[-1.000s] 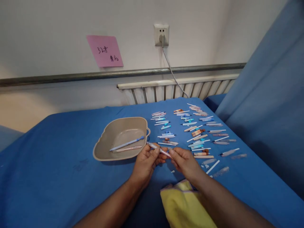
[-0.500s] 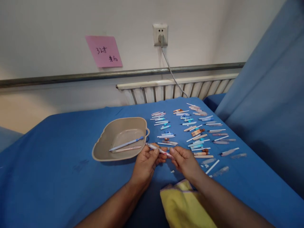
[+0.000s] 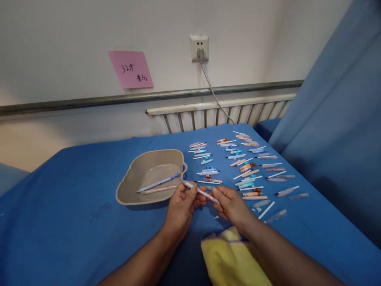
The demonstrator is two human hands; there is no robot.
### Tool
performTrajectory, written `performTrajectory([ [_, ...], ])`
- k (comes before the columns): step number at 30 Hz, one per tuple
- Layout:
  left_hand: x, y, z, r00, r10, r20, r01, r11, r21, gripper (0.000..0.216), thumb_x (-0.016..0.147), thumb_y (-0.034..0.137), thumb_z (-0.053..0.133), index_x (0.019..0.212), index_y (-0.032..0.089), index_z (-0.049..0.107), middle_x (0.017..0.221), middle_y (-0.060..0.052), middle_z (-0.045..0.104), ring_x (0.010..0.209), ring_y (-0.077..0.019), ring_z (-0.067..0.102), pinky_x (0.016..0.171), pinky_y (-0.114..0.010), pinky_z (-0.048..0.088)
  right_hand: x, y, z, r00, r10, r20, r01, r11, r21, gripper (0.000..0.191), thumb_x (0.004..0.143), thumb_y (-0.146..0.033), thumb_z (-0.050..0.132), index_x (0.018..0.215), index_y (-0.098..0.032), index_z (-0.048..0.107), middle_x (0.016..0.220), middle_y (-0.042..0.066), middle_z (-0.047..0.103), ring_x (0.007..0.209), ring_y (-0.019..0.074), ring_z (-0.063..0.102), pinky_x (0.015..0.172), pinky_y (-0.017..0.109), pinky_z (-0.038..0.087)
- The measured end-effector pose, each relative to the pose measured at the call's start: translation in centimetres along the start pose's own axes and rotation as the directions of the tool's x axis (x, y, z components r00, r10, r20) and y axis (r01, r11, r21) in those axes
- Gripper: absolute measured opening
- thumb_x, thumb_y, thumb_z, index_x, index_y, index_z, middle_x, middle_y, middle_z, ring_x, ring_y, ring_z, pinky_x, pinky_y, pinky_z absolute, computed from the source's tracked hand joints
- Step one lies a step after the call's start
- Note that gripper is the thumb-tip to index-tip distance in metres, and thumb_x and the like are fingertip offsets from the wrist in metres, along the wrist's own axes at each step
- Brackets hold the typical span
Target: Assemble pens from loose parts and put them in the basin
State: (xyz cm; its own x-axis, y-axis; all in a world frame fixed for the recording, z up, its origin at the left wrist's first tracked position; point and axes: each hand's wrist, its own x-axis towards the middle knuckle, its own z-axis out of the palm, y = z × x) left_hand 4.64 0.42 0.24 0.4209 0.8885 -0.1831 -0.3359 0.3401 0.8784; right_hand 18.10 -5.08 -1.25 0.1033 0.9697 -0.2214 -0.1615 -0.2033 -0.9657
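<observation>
A slim pen (image 3: 200,190) with a pale barrel and reddish markings is held between my two hands. My left hand (image 3: 183,202) pinches it near its pale tip, and my right hand (image 3: 230,201) grips the other end. Just left of my hands is a beige plastic basin (image 3: 127,198). Inside it lie a blue pen (image 3: 157,183) and a pinkish pen (image 3: 160,189). To the right, rows of pen parts (image 3: 250,184) are spread out: barrels, caps and white refills in blue, brown, pink and clear.
A yellow cloth (image 3: 232,260) lies at the front, by my right forearm. All of this rests on a blue sheet (image 3: 74,206). Behind are a white rail (image 3: 184,108) and a socket (image 3: 199,48) with a plugged cable. A blue curtain (image 3: 336,99) hangs at right.
The pen has turned slightly in my fingers, and its far end shows a little more beside my right hand. The view has tipped up slightly; the basin and the laid-out parts have not moved.
</observation>
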Motion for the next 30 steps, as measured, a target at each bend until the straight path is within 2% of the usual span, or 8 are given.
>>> performTrajectory([
  [4, -0.05, 0.02, 0.05, 0.999, 0.033, -0.043, -0.034, 0.999, -0.016, 0.026, 0.071, 0.028, 0.073, 0.085, 0.017, 0.055, 0.08, -0.001, 0.071, 0.06, -0.0086, 0.062, 0.061, -0.021, 0.052, -0.14, 0.41, 0.33, 0.982, -0.171, -0.081, 0.158, 0.977, -0.142, 0.028, 0.08, -0.049, 0.055, 0.085, -0.021, 0.05, 0.053, -0.006, 0.047, 0.043, 0.0101, 0.041, 0.043, 0.022, 0.031],
  [10, 0.13, -0.05, -0.12, 0.993, 0.052, -0.103, -0.054, 0.998, -0.015, 0.027, 0.07, 0.029, 0.074, 0.084, 0.017, 0.054, 0.077, -0.001, 0.07, 0.061, -0.0097, 0.063, 0.06, -0.021, 0.053, -0.91, 0.12, -0.2, 0.887, -0.46, -0.048, 0.359, 0.749, -0.556, 0.009, 0.086, -0.028, 0.05, 0.084, -0.023, 0.057, 0.078, 0.004, 0.063, 0.071, 0.0197, 0.057, 0.064, 0.03, 0.04],
  [15, 0.32, 0.2, -0.26, 0.998, 0.025, -0.063, -0.025, 1.0, -0.01, 0.028, 0.07, 0.027, 0.074, 0.088, 0.017, 0.055, 0.077, -0.001, 0.071, 0.056, -0.0083, 0.061, 0.056, -0.019, 0.051, -0.52, -0.17, -0.23, 0.999, -0.054, -0.004, 0.054, 0.994, -0.098, 0.027, 0.082, -0.047, 0.052, 0.072, -0.021, 0.053, 0.05, -0.006, 0.046, 0.034, 0.0089, 0.036, 0.037, 0.023, 0.026],
  [18, 0.38, 0.34, -0.28, 1.0, 0.019, -0.017, -0.019, 1.0, -0.004, 0.027, 0.07, 0.027, 0.074, 0.087, 0.016, 0.056, 0.077, -0.001, 0.07, 0.055, -0.0073, 0.06, 0.056, -0.018, 0.05, -0.26, -0.22, -0.2, 0.969, 0.14, 0.203, -0.183, 0.961, 0.209, 0.032, 0.079, -0.051, 0.055, 0.076, -0.019, 0.052, 0.046, -0.011, 0.034, 0.029, 0.0046, 0.022, 0.033, 0.02, 0.017],
  [20, 0.35, 0.31, -0.23, 1.0, 0.022, -0.013, -0.022, 1.0, -0.009, 0.025, 0.072, 0.026, 0.073, 0.087, 0.015, 0.056, 0.079, -0.002, 0.071, 0.056, -0.0072, 0.06, 0.057, -0.019, 0.051, -0.23, -0.13, -0.11, 0.971, 0.139, 0.194, -0.182, 0.958, 0.223, 0.032, 0.08, -0.052, 0.053, 0.079, -0.019, 0.052, 0.047, -0.012, 0.032, 0.03, 0.0045, 0.021, 0.034, 0.02, 0.018],
  [24, 0.17, 0.09, -0.04, 0.995, 0.052, -0.083, -0.055, 0.998, -0.032, 0.023, 0.074, 0.025, 0.071, 0.086, 0.015, 0.055, 0.082, -0.003, 0.071, 0.059, -0.0075, 0.061, 0.06, -0.021, 0.053, -0.63, 0.14, 0.05, 0.973, -0.215, -0.089, 0.184, 0.945, -0.269, 0.023, 0.078, -0.038, 0.061, 0.091, -0.02, 0.053, 0.063, -0.004, 0.054, 0.048, 0.0105, 0.047, 0.047, 0.023, 0.035],
  [27, 0.06, -0.04, 0.03, 0.994, 0.047, -0.102, -0.051, 0.998, -0.036, 0.023, 0.074, 0.026, 0.071, 0.085, 0.014, 0.054, 0.082, -0.004, 0.071, 0.058, -0.0078, 0.062, 0.058, -0.02, 0.053, -0.93, 0.09, -0.19, 0.897, -0.441, -0.008, 0.357, 0.736, -0.575, 0.01, 0.083, -0.025, 0.054, 0.092, -0.021, 0.056, 0.083, 0.003, 0.065, 0.075, 0.0176, 0.059, 0.066, 0.029, 0.041],
  [30, 0.08, -0.09, -0.11, 0.997, 0.01, -0.078, -0.013, 0.999, -0.039, 0.024, 0.074, 0.025, 0.072, 0.087, 0.015, 0.054, 0.085, -0.005, 0.072, 0.06, -0.0085, 0.063, 0.055, -0.019, 0.052, -0.84, 0.02, -0.39, 0.914, -0.404, -0.015, 0.329, 0.764, -0.555, 0.013, 0.088, -0.028, 0.048, 0.084, -0.02, 0.057, 0.074, 0.002, 0.064, 0.065, 0.016, 0.059, 0.06, 0.027, 0.042],
])
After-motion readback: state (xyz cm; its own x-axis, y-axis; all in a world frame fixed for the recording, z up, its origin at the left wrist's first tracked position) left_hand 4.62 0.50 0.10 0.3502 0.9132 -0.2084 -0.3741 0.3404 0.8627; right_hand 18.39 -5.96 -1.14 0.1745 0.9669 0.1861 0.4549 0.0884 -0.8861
